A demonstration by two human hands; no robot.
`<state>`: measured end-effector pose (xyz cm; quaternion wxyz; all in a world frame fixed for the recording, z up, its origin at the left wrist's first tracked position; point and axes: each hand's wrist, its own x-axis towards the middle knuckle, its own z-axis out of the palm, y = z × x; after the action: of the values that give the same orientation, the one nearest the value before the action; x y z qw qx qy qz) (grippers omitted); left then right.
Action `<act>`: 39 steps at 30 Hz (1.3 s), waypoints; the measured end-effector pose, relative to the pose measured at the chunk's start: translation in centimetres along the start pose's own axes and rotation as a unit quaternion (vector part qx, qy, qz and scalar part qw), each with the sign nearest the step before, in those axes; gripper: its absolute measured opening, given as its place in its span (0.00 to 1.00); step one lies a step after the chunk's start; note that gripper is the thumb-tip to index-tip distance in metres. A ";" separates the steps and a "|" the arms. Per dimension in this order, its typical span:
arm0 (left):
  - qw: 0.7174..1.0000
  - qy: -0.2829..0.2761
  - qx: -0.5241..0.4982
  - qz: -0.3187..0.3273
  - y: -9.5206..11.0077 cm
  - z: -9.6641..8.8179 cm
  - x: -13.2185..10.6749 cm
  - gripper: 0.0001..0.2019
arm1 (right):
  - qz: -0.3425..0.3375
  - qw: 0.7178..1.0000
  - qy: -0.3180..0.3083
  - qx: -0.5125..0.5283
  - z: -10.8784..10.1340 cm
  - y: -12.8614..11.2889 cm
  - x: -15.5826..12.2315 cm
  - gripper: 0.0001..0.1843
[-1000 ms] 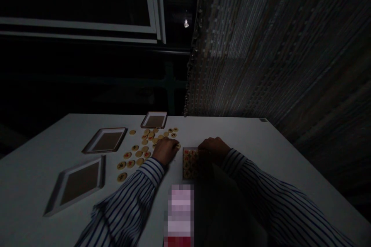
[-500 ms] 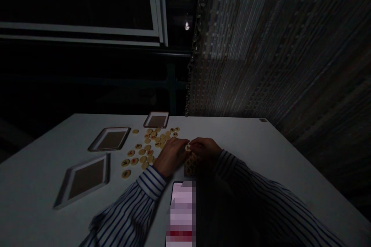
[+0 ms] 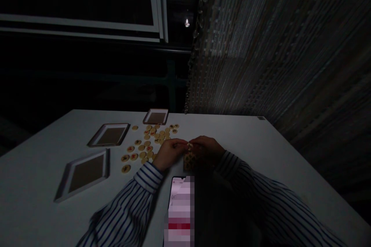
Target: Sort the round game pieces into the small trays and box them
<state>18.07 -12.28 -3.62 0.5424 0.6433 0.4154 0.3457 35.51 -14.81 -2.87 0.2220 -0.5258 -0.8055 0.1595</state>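
Note:
My left hand and my right hand meet at their fingertips, pinching one round xiangqi piece between them. Right below the fingers, a small box holds several pieces lying with their dark characters up; its right part is lost in shadow and under my right hand. To the left of my left hand, many loose xiangqi pieces are scattered on the white table, some with red or black characters, others blank side up.
Three shallow open box parts with brown bottoms lie on the left: a near tray, a middle tray and a far tray. A lit phone rests in front of me. Beyond the table's right side hangs a string curtain.
My left hand's fingers have straightened toward the right hand at the held piece. Both hands stay over the box; the whole view has shifted slightly.

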 end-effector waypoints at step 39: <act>0.981 0.055 0.178 0.047 -2.0 -3.2 -0.3 0.15 | 0.056 0.929 -0.213 -0.296 -0.2 0.2 1.7 0.16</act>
<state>14.77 -11.16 -5.05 0.3789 0.7281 0.4690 0.3262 35.18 -13.16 -2.51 -0.1305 -0.5657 -0.8135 0.0342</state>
